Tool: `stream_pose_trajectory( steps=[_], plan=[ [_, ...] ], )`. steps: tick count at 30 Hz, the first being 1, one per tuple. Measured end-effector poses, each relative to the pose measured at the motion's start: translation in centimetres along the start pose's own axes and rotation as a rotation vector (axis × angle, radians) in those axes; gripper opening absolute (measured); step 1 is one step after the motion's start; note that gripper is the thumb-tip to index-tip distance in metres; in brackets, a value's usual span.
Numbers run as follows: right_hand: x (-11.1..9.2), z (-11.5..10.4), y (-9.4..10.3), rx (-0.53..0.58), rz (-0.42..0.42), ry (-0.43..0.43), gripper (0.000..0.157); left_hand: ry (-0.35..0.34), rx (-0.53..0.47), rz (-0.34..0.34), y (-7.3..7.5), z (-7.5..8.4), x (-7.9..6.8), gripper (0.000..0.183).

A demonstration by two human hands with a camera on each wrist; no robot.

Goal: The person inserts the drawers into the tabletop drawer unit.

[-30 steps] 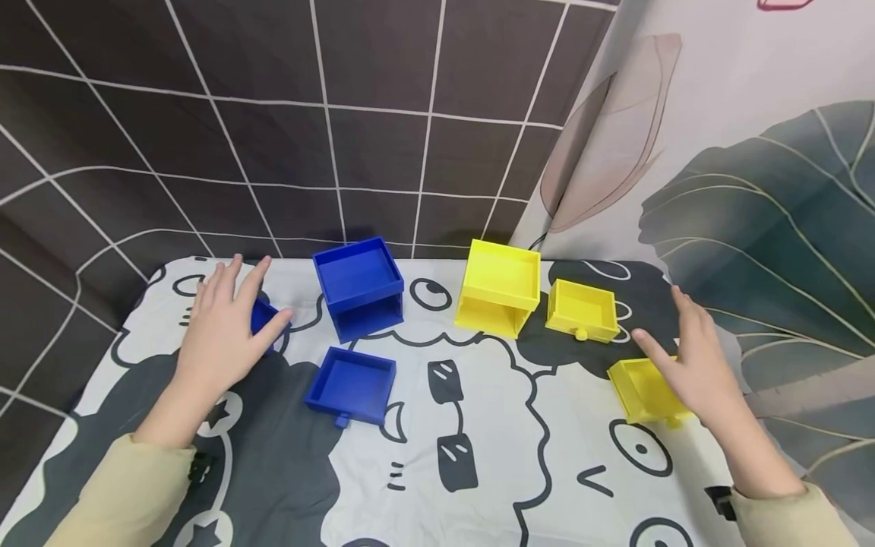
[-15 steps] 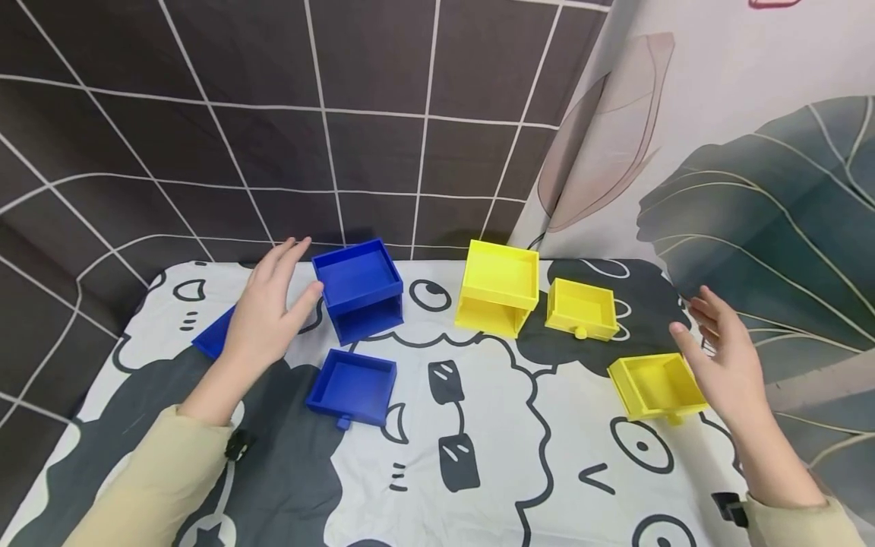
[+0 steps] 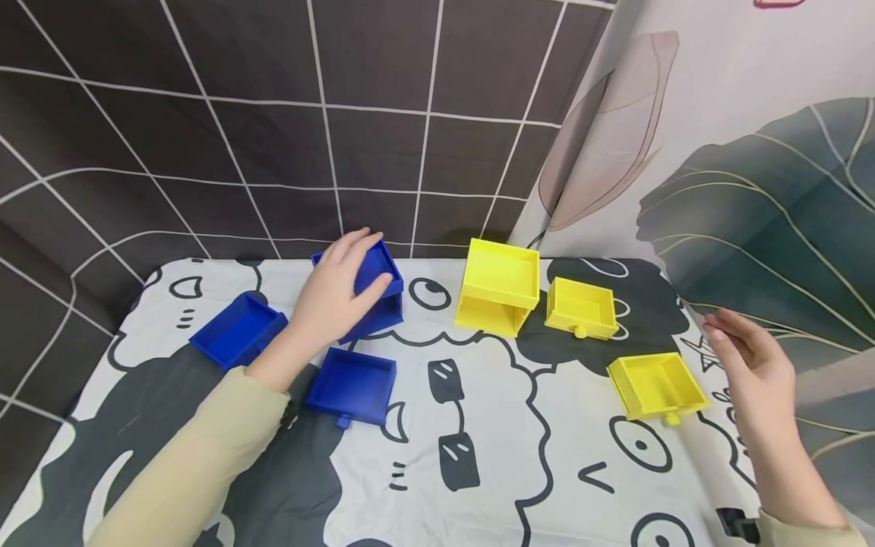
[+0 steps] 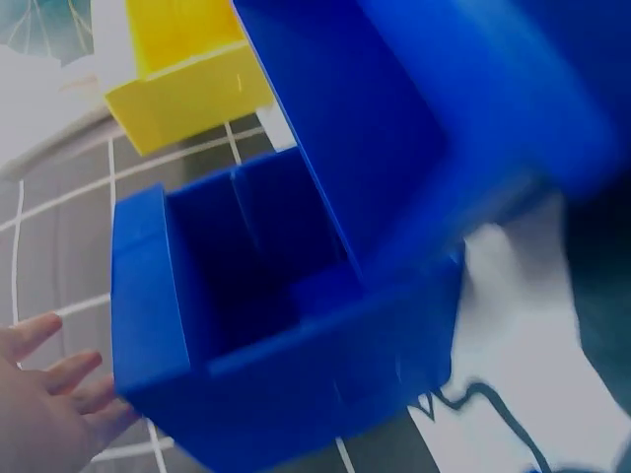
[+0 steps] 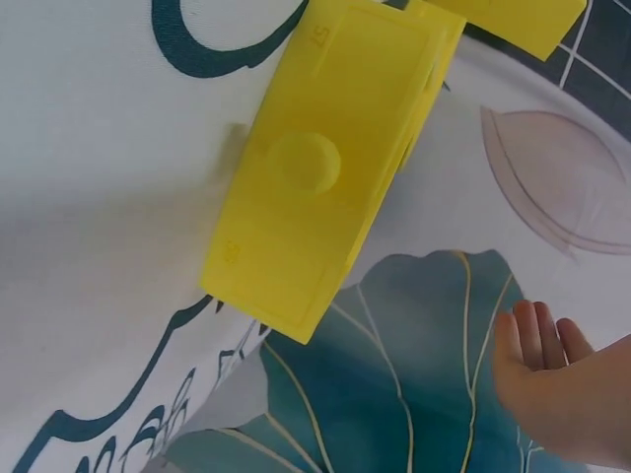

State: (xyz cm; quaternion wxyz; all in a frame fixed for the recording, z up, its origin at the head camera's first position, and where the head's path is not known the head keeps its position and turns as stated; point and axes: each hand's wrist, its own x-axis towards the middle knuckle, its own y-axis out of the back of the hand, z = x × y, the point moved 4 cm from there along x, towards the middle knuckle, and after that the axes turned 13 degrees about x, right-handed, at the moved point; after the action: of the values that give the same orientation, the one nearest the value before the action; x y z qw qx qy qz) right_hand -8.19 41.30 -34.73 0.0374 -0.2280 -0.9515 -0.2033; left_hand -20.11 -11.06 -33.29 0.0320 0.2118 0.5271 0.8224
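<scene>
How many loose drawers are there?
4: blue drawer left of the blue cabinet, second blue drawer in front, yellow drawer beside the yellow cabinet, second yellow drawer near the right hand.

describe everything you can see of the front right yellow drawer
The yellow drawer is a shallow, open-topped, empty box of plastic-looking material. A round knob sits mid-front between faint marks. It lies upright on the patterned cloth, slightly turned, knob side nearest the camera. Only the cloth visibly touches it; the right grip is apart.

Left fingers [image 3: 358,251] outstretched, thumb [image 3: 373,292] apart, right fingers [image 3: 747,330] loosely bent
</scene>
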Motion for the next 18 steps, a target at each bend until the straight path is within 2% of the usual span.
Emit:
stream_pose_trajectory(
  steps=[4, 8, 11, 18],
  plan=[
    [-0.1, 0.8, 0.8, 0.241, -0.001, -0.034, 0.048, -0.028, -0.003, -0.011, -0.8, 1.5, 1.0, 0.065],
    [-0.2, 1.7, 1.6, 0.572, -0.006, -0.057, 0.027, -0.044, -0.011, -0.031, -1.8, 2.7, 1.8, 0.066],
    [-0.3, 2.4, 2.0, 0.702, -0.012, -0.085, 0.015, -0.048, -0.036, -0.051, -2.6, 3.6, 2.4, 0.065],
    [-0.9, 4.1, 3.0, 0.902, -0.108, -0.209, 0.025, -0.052, -0.127, -0.093, -4.2, 5.5, 3.6, 0.062]
  ],
)
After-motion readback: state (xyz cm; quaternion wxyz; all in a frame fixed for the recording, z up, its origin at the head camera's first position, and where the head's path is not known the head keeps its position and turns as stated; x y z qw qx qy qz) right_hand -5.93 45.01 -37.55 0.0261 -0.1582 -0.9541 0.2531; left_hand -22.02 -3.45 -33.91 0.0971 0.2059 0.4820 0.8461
